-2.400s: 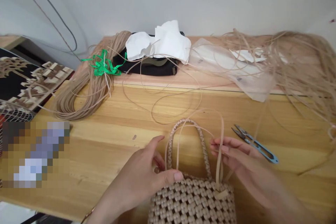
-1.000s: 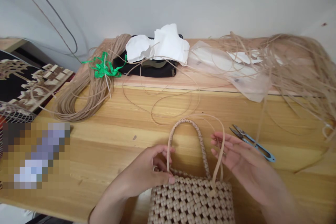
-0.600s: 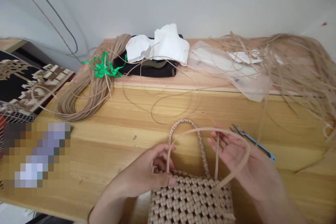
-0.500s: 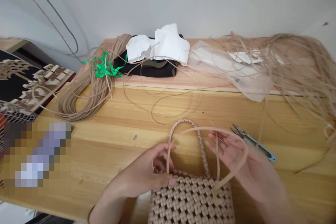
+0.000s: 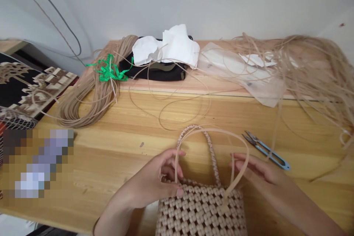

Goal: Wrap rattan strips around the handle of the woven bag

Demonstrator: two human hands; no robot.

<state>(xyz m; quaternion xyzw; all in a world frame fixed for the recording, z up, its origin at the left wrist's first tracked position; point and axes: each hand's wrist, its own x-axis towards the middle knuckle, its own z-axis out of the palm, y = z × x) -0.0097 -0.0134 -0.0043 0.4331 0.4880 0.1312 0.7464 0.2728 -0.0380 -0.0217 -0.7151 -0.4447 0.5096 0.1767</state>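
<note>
A beige woven bag point(image 5: 203, 212) stands at the front, its braided handle point(image 5: 211, 147) arching up behind the rim. My left hand point(image 5: 159, 180) grips the bag's top left edge, thumb on the front and fingers behind a flat strip there. Over the opening curves a loop of pale flat strip point(image 5: 246, 147), which runs from the left rim to the right front of the weave. A second strip length rises near the right rim. My right hand point(image 5: 258, 171) is at the loop's right side, with thumb and fingers closed around the strips. Its lower fingers are partly hidden.
Blue-handled thread snips point(image 5: 267, 151) lie right of the bag. Coiled beige strips point(image 5: 91, 105) with green ties are at back left, loose strips point(image 5: 312, 62) at back right. White paper point(image 5: 181, 46) rests on a black pouch point(image 5: 157, 73); a plastic bag point(image 5: 265, 88) lies beside it.
My right hand has turned from palm-up with spread fingers to closing on the strips from the right. The loop has swung left and become rounder. My left hand has stayed in place.
</note>
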